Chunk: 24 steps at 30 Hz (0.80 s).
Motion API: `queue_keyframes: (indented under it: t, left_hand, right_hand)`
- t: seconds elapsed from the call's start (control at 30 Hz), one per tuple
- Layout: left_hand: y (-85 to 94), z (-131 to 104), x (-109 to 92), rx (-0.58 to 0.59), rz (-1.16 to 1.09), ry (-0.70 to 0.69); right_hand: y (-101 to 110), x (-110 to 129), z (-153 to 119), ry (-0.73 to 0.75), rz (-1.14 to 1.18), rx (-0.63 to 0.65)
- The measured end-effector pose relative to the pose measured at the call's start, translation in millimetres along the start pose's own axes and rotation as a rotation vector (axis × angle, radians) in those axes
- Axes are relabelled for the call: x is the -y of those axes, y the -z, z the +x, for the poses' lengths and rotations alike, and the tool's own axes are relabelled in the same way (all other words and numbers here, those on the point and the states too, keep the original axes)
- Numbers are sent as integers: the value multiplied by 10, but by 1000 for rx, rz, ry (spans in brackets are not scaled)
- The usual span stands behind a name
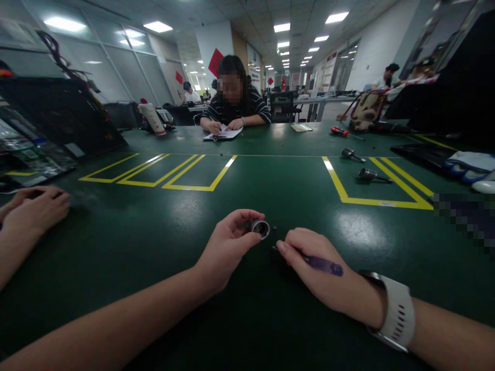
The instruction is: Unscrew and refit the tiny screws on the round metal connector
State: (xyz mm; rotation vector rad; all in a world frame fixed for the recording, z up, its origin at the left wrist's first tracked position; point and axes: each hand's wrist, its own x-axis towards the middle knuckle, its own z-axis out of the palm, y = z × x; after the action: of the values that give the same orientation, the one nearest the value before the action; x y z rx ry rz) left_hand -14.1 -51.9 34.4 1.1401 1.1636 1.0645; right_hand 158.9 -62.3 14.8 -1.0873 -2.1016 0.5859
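Note:
My left hand pinches a small round metal cup between thumb and fingers, its open end facing right and toward me. To the right, my right hand is closed around a slim tool with a purple translucent handle. The tool's dark tip points left, toward the cup, without touching it. A tiny dark nut-like part lies on the green table between my hands, just right of the cup.
Two metal socket-like parts lie by the right yellow tape outline. Behind them is a red screwdriver. Another person's hands rest at the left edge. Across the table, a person writes on a clipboard.

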Motion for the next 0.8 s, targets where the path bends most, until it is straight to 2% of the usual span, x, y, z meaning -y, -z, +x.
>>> queue_keyframes:
  t: [0.1,0.27,0.4,0.8]
  left_hand:
    - [8,10,14,-5,11,-22]
    - [14,5,34,5,26,-10]
    - [9,-14,42,24,33,-19]
    - [6,-23,36,57,144,-43]
  right_hand:
    - [-23,10,-44,89,15,-32]
    - [29,74,-99,184,57,-162]
    - [15,97,-98,263,66,-122]
    - [-54,87,-70,298,-33,-60]
